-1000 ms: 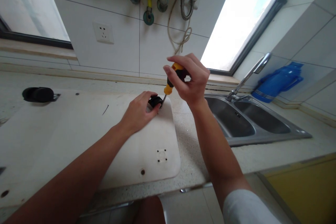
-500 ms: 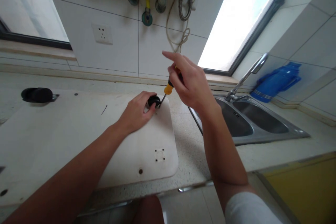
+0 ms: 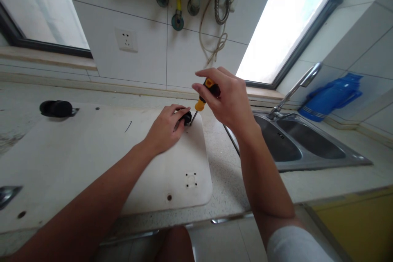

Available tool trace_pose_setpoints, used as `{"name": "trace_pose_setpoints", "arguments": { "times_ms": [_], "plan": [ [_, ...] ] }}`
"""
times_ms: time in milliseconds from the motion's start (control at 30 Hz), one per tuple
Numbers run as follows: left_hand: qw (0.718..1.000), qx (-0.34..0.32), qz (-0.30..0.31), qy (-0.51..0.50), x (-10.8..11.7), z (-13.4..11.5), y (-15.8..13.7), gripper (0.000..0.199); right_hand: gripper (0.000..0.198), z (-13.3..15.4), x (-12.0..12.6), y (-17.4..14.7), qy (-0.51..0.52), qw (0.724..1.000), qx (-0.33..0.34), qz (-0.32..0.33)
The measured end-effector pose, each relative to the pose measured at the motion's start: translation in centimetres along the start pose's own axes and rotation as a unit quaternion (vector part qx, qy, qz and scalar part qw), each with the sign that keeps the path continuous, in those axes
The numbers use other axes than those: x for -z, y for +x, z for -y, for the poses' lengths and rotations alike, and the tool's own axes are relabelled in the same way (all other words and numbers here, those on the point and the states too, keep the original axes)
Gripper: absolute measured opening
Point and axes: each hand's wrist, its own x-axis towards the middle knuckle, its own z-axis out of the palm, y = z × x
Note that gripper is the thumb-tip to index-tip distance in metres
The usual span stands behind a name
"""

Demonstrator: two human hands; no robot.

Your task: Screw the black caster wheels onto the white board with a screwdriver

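A white board [image 3: 144,172] with rounded corners lies on the countertop. Near its far right corner my left hand [image 3: 167,129] is closed around a black caster wheel [image 3: 186,118], which it partly covers. My right hand [image 3: 229,96] grips a yellow-and-black screwdriver [image 3: 201,103]. The screwdriver slants down, and its tip is at the caster's base, beside my left fingers. Another black caster [image 3: 55,109] stands on the board's far left. At the near right corner, several small holes surround a faint square mark [image 3: 190,180].
To the right is a double steel sink [image 3: 278,141] with a tall faucet [image 3: 296,90]; a blue plastic jug [image 3: 333,98] stands behind it. Hoses and valves [image 3: 194,2], a hanging cord [image 3: 211,51] and a socket [image 3: 126,40] are on the tiled wall. A metal piece [image 3: 9,195] sits at the left.
The view has shifted slightly, moving the scene to the right. My right fingers have changed position around the screwdriver handle, showing more of it. My left hand stays on the caster.
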Motion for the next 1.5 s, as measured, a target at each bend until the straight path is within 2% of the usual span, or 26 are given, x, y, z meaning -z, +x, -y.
{"name": "trace_pose_setpoints", "arguments": {
  "times_ms": [100, 233, 333, 467, 600, 767, 900, 1100, 1233, 1300, 1367, 1433, 1500],
  "plan": [
    [1.0, 0.004, -0.004, 0.013, 0.0, 0.1, 0.0, 0.054, 0.044, -0.1, -0.2, -0.1, 0.021, 0.999, 0.022, 0.02],
    [1.0, 0.007, -0.006, 0.001, 0.0, 0.2, 0.0, 0.055, 0.037, -0.1, -0.5, -0.2, -0.009, 1.0, -0.005, 0.002],
    [1.0, 0.006, -0.004, -0.008, 0.0, 0.2, 0.0, 0.055, 0.042, 0.1, -0.6, -0.2, 0.005, 1.0, 0.001, 0.009],
    [1.0, 0.009, -0.009, -0.006, 0.1, 0.1, 0.1, 0.051, 0.033, 0.3, -0.8, -0.2, -0.029, 0.999, -0.011, -0.01],
    [1.0, 0.006, -0.01, -0.003, 0.1, 0.0, 0.1, 0.05, 0.042, 0.3, -0.9, -0.2, -0.037, 0.999, 0.003, -0.022],
    [1.0, 0.012, -0.008, 0.0, 0.0, 0.0, 0.1, 0.05, 0.039, 0.3, -0.7, -0.3, -0.047, 0.998, 0.017, -0.028],
    [1.0, 0.01, -0.007, -0.003, 0.1, 0.1, 0.0, 0.05, 0.033, 0.6, -0.5, -0.3, -0.046, 0.998, 0.002, -0.049],
    [1.0, 0.017, -0.008, -0.006, 0.1, 0.2, 0.0, 0.048, 0.049, -0.2, -1.5, -0.1, 0.001, 0.999, 0.012, -0.039],
    [1.0, 0.014, -0.009, -0.006, 0.1, 0.1, 0.1, 0.047, 0.041, -1.0, -2.2, 0.1, 0.024, 0.998, 0.001, -0.051],
    [1.0, 0.015, -0.007, -0.005, 0.1, 0.1, 0.2, 0.047, 0.04, -1.2, -2.1, 0.1, 0.005, 0.998, -0.004, -0.064],
    [1.0, 0.017, -0.005, -0.004, 0.1, 0.0, 0.2, 0.047, 0.048, -1.4, -1.8, 0.1, -0.001, 0.997, -0.006, -0.073],
    [1.0, 0.02, -0.006, -0.002, 0.1, 0.0, 0.2, 0.048, 0.058, -1.6, -1.5, 0.0, 0.022, 0.998, -0.001, -0.065],
    [1.0, 0.02, -0.005, -0.001, 0.1, 0.1, 0.1, 0.048, 0.057, -1.7, -1.3, -0.1, 0.045, 0.998, 0.007, -0.049]
  ]
}}
